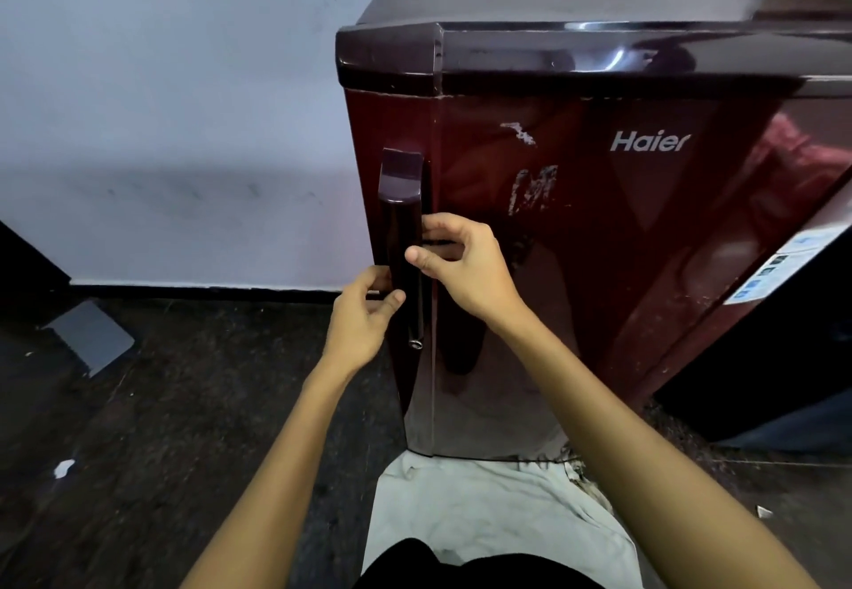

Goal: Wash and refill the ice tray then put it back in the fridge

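The left hand (364, 311) curls its fingers round the lower part of the dark, glossy vertical door handle (402, 238) from the left side, thumb at its front. The right hand (454, 261) hooks its fingers behind the same handle from the right, higher up, thumb pointing left across it. The handle sits at the left edge of the shut maroon Haier fridge (599, 228). A pale crumpled cloth (488, 510) lies on the dark floor (161, 427) at the fridge's foot. The ice tray cannot be seen.

We note a scuffed pale wall (175, 104), black skirting (207, 286), dark speckled floor (152, 404) and a white cloth (484, 510).
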Motion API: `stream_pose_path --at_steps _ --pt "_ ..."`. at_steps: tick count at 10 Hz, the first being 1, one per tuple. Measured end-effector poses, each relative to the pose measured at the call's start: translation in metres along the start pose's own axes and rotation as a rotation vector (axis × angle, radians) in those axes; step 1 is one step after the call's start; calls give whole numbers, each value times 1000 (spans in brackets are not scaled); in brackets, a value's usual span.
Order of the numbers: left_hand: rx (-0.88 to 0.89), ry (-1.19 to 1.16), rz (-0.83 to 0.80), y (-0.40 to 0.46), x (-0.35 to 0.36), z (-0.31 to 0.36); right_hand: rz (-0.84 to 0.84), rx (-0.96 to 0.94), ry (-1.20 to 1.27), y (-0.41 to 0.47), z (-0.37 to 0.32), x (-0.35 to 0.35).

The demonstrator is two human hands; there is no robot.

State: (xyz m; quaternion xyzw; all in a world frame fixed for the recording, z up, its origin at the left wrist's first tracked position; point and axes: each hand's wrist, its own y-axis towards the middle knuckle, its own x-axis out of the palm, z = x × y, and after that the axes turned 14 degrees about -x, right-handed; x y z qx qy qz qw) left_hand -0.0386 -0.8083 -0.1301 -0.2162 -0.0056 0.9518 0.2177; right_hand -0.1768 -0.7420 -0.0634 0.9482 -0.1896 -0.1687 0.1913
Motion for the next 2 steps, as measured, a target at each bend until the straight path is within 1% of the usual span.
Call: stream_pose_path --at_steps 1,2 --pt "-30 -20 58 -13 7 -1 -22 2 55 -15 -2 -2" --pt "-96 -67 99 -28 13 -2 -30 63 84 -36 -8 -1"
